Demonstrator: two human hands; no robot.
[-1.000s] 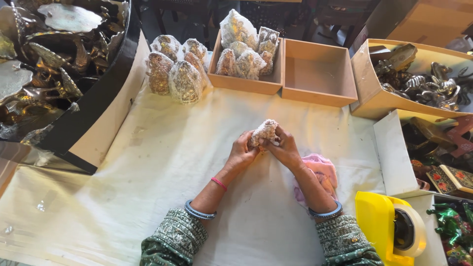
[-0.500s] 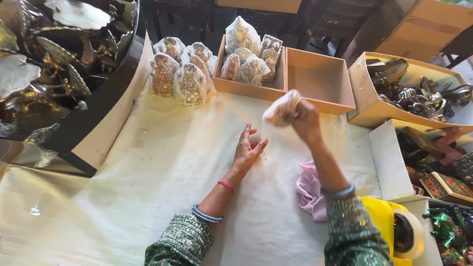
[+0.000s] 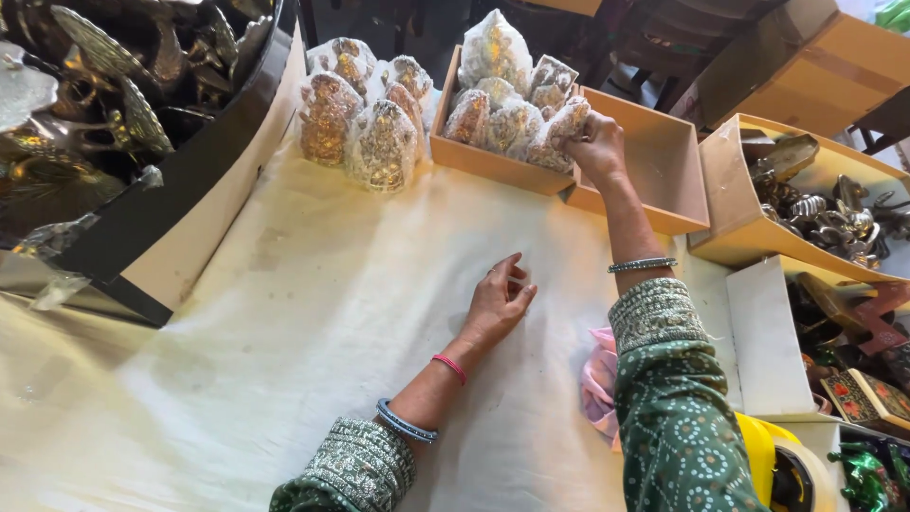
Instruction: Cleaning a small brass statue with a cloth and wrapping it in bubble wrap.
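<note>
My right hand (image 3: 595, 144) reaches forward and grips a small plastic-wrapped golden figurine (image 3: 567, 121), setting it at the right end of an open tan cardboard box (image 3: 493, 166) that holds several similar wrapped figurines. My left hand (image 3: 498, 301) rests palm down on the cream cloth (image 3: 313, 322), fingers loosely apart, holding nothing. Several more wrapped figurines (image 3: 365, 114) stand on the cloth to the left of that box.
A second tan box (image 3: 654, 161), with nothing in it, adjoins the first on the right. Farther right an open box (image 3: 815, 213) holds metal pieces. A black tray of brass items (image 3: 114, 104) sits at left. A pink cloth (image 3: 599, 384) and yellow tape dispenser (image 3: 777, 465) lie near my right arm.
My right hand carried the wrapped figurine from in front of me up to the tan box. My left hand let go of it and settled flat on the cloth.
</note>
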